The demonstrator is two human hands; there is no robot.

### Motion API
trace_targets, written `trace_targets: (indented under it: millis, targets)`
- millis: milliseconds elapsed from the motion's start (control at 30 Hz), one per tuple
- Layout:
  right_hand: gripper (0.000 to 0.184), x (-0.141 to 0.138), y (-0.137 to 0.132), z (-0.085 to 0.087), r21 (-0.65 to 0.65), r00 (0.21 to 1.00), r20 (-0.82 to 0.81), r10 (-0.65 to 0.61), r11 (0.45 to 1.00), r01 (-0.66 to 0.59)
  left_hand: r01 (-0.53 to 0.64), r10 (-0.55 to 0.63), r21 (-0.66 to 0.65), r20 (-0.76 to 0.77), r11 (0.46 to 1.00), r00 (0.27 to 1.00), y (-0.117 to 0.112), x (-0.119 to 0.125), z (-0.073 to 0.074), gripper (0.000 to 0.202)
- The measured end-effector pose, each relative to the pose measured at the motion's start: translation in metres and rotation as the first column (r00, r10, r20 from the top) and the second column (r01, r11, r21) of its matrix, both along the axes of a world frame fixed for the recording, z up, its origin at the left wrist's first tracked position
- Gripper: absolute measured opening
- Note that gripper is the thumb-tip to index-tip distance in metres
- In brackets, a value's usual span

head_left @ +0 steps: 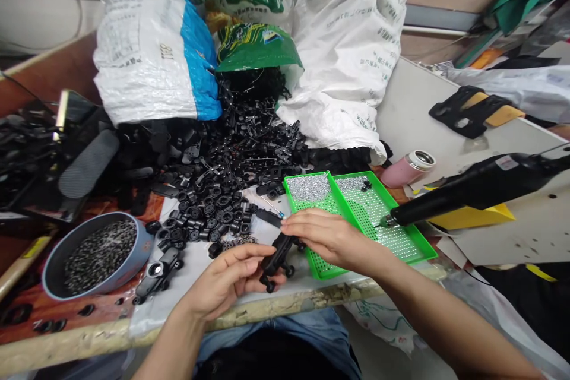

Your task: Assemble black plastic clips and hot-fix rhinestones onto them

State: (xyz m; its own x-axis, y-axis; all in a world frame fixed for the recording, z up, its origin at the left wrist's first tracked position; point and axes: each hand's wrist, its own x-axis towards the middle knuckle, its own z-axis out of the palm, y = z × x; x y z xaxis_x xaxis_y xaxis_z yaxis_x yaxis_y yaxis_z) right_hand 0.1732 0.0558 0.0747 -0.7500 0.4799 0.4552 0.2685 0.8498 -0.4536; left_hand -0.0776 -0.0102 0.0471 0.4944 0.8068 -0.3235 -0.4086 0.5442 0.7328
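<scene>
Between my hands is a black plastic wheeled piece (279,254), tilted, with small wheels at its lower end. My left hand (234,276) grips its lower left side, thumb and fingers closed around it. From above, my right hand (327,238) closes over the upper end, covering part of it. A similar wheeled piece with a round silver-centred disc (157,270) lies on the table to the left. Just beyond my hands are a flat black strip (268,217) and a pile of black rollers (209,214).
A green divided tray (374,190) holds small metal bits, with a black power screwdriver (467,190) pointing down over it. To the left stands a blue bowl (145,243) of small parts. Sacks (154,59) spill black parts at the back. A pink flask (403,172) lies right.
</scene>
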Motion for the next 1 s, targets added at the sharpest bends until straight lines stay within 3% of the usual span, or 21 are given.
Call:
trace_targets:
  millis: [167, 267, 367, 467, 533, 600, 667, 733, 800, 833, 867, 900, 933, 967, 1000]
  targets:
    - [0.032, 0.001, 0.000, -0.001, 0.083, 0.997, 0.049, 0.055, 0.995, -0.059, 0.077, -0.072, -0.092, 0.059, 0.993, 0.996, 0.004, 0.001, -0.001, 0.020]
    - [0.034, 0.001, -0.001, -0.004, 0.045, 0.996, -0.020, 0.088, 0.995, -0.087, 0.114, -0.106, -0.061, 0.125, 0.992, 0.987, 0.006, 0.005, -0.003, 0.034]
    - [0.030, 0.006, 0.002, -0.002, -0.168, 0.987, -0.142, 0.077, 0.981, -0.101, 0.120, -0.111, -0.037, 0.191, 0.992, 0.975, 0.005, 0.008, -0.004, 0.040]
    - [0.024, 0.012, 0.006, 0.003, -0.434, 0.980, -0.187, 0.067, 0.889, -0.143, 0.137, -0.122, -0.046, 0.245, 0.989, 0.962, 0.002, 0.012, -0.005, 0.039]
    - [0.021, 0.013, 0.007, 0.005, -0.510, 0.976, -0.200, 0.086, 0.841, -0.179, 0.171, -0.151, -0.044, 0.292, 0.984, 0.944, 0.001, 0.016, -0.007, 0.039]
    - [0.021, 0.012, 0.005, 0.005, -0.528, 0.972, -0.220, 0.083, 0.828, -0.190, 0.220, -0.200, -0.018, 0.343, 0.975, 0.918, 0.000, 0.021, -0.008, 0.041]
    - [0.019, 0.010, -0.001, 0.002, -0.523, 0.967, -0.246, 0.070, 0.830, -0.194, 0.252, -0.240, 0.014, 0.364, 0.968, 0.900, 0.001, 0.027, -0.009, 0.044]
    - [0.020, 0.014, -0.008, -0.002, -0.458, 0.971, -0.234, 0.038, 0.877, -0.145, 0.235, -0.230, 0.023, 0.324, 0.972, 0.918, 0.002, 0.033, -0.009, 0.046]
    - [0.028, 0.030, -0.009, -0.004, -0.235, 0.971, -0.198, -0.134, 0.968, 0.085, 0.172, -0.172, 0.020, 0.217, 0.985, 0.961, 0.002, 0.037, -0.010, 0.046]
    - [0.034, 0.043, -0.007, -0.004, -0.049, 0.928, -0.240, -0.285, 0.958, 0.281, 0.135, -0.137, 0.025, 0.144, 0.991, 0.980, 0.001, 0.039, -0.011, 0.046]
    - [0.042, 0.059, -0.003, -0.004, 0.130, 0.826, -0.348, -0.444, 0.849, 0.512, 0.102, -0.104, 0.033, 0.065, 0.994, 0.992, 0.001, 0.041, -0.013, 0.047]
    - [0.048, 0.077, 0.003, -0.004, 0.249, 0.665, -0.521, -0.535, 0.650, 0.718, 0.081, -0.081, 0.044, -0.014, 0.996, 0.997, 0.001, 0.042, -0.015, 0.049]
    - [0.051, 0.095, 0.010, -0.003, 0.251, 0.451, -0.721, -0.525, 0.409, 0.877, 0.070, -0.065, 0.053, -0.090, 0.996, 0.994, 0.000, 0.043, -0.018, 0.051]
    - [0.053, 0.113, 0.018, -0.002, 0.135, 0.242, -0.837, -0.492, 0.243, 0.961, 0.064, -0.054, 0.061, -0.157, 0.996, 0.986, 0.000, 0.045, -0.021, 0.054]
    - [0.057, 0.127, 0.025, -0.002, 0.014, 0.123, -0.847, -0.517, 0.209, 0.978, 0.062, -0.046, 0.068, -0.217, 0.996, 0.975, 0.001, 0.047, -0.024, 0.056]
